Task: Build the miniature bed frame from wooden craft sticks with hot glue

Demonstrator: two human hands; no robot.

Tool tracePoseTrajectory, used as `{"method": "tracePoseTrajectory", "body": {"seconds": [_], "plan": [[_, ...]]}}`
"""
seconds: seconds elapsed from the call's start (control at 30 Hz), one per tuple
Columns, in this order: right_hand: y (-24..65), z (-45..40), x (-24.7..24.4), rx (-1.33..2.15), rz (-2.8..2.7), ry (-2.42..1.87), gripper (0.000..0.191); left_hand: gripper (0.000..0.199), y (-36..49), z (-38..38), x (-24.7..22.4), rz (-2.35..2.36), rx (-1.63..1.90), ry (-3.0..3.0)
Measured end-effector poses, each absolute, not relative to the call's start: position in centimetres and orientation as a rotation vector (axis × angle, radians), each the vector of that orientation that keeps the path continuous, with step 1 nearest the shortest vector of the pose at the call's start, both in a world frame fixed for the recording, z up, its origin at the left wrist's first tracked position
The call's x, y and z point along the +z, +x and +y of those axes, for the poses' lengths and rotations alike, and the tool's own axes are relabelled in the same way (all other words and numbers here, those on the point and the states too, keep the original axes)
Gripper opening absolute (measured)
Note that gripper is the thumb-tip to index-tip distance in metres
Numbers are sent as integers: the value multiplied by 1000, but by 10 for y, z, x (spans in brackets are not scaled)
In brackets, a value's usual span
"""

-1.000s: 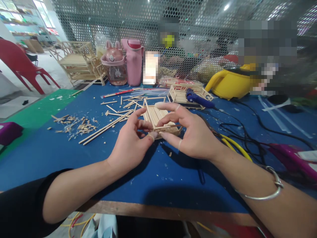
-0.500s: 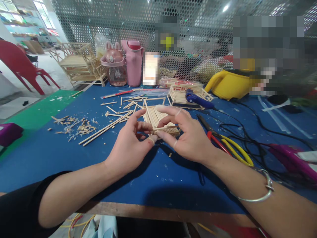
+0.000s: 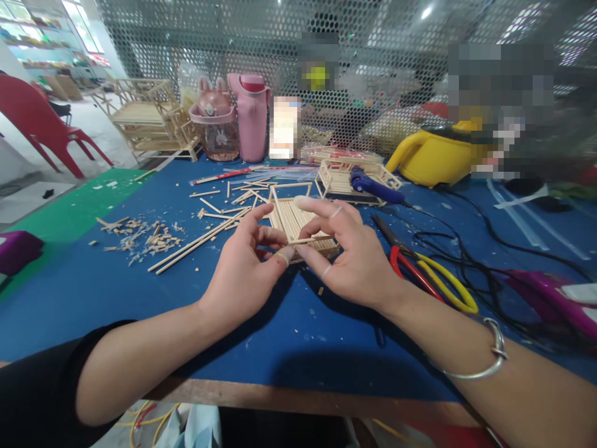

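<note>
A small model built of thin wooden sticks (image 3: pixel 293 218) lies on the blue table, with a slatted base and raised rails. My left hand (image 3: pixel 247 267) grips its near left corner between thumb and fingers. From the other side, my right hand (image 3: pixel 354 255) pinches the near rail, a single wooden stick (image 3: pixel 314 239), its thumb close to my left thumb. Finger covers show on some fingertips. The near edge of the model is partly hidden by both hands.
Loose sticks (image 3: pixel 200 239) and cut scraps (image 3: pixel 161 236) lie to the left. Red-and-yellow-handled pliers (image 3: pixel 420 274) and black cables are at the right. Behind are another stick model (image 3: pixel 340 180), a blue glue gun (image 3: pixel 373 185), a yellow pot (image 3: pixel 431 158), a pink bottle (image 3: pixel 252 118) and a lit phone (image 3: pixel 283 130).
Both hands stay on the stick model with nearly the same hold. The right wrist and its bracelet have shifted slightly left, and the thumbs have moved a little at the near corner.
</note>
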State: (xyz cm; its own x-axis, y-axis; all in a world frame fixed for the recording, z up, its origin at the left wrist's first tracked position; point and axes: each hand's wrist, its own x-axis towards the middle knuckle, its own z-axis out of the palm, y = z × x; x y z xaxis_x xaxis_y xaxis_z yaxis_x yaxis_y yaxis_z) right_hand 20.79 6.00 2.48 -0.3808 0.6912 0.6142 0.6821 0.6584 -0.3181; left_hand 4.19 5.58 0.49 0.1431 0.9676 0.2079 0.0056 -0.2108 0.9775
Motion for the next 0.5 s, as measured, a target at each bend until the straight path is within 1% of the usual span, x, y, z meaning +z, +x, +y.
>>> {"method": "tracePoseTrajectory", "body": {"seconds": [0.23, 0.4, 0.5], "plan": [[207, 59, 25, 17, -2107, -1084, 49, 69, 43, 56, 7, 1029, 1237, 1449], [207, 60, 24, -1, -2094, -1053, 49, 67, 43, 56, 6, 1052, 1257, 1453], [207, 61, 23, -11, -2085, -1033, 45, 66, 43, 57, 4, 1011, 1244, 1448]]}}
